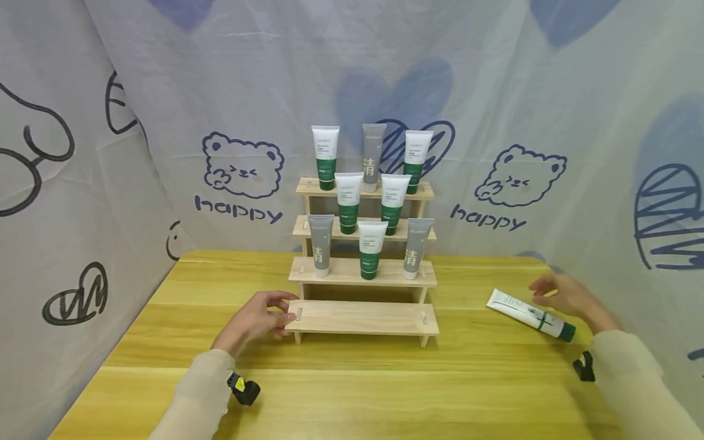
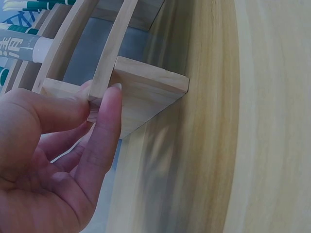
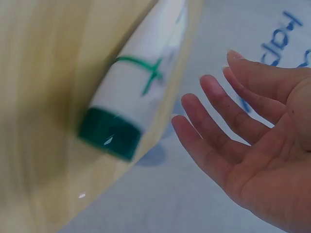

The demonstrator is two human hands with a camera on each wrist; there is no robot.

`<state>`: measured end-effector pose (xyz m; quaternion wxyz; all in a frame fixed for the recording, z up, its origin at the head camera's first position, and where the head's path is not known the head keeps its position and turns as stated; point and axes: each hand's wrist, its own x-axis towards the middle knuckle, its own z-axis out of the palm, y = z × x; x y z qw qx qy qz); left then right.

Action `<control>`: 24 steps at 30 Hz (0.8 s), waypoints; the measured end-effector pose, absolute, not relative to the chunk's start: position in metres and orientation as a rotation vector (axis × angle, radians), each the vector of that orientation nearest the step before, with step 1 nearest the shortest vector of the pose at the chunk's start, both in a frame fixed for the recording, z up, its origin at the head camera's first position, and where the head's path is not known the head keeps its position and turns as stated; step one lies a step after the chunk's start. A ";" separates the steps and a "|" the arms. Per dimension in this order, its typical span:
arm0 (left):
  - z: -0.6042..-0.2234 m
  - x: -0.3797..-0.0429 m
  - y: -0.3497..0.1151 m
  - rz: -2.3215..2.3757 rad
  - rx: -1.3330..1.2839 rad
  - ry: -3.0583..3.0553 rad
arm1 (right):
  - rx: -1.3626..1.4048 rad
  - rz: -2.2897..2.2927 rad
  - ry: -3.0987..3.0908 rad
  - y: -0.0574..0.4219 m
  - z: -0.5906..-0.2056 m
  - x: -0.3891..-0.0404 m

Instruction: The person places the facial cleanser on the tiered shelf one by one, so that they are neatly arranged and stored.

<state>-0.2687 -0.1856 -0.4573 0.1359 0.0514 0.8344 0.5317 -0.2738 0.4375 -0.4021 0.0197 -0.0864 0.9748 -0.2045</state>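
My left hand point(image 1: 260, 319) pinches the left end of the lowest step of a wooden tiered stand point(image 1: 363, 318); in the left wrist view its thumb and fingers point(image 2: 104, 121) close on the board's edge. On the right, a white tube with a green cap point(image 1: 530, 315) lies slantwise on the table. My right hand point(image 1: 569, 298) hovers just beside and above that tube, apart from it, with nothing in its grasp. In the right wrist view the fingers point(image 3: 214, 145) are loosely spread, and the green cap point(image 3: 111, 133) shows to their left.
Grey tubes point(image 1: 321, 244) and white-and-green tubes point(image 1: 371, 249) stand upright on the upper three steps. The lowest step carries no tube. The wood-grain table point(image 1: 352, 391) meets a printed cloth point(image 1: 352, 61) at the back and sides.
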 end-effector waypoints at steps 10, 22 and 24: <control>-0.456 -0.268 -0.185 1.549 0.161 2.417 | -0.196 -0.607 2.875 0.461 -0.419 -0.274; -0.457 -0.267 -0.185 1.549 0.148 2.425 | -0.078 -0.664 2.743 0.458 -0.422 -0.272; -0.457 -0.268 -0.185 1.544 0.147 2.428 | -0.067 -0.660 2.728 0.457 -0.422 -0.272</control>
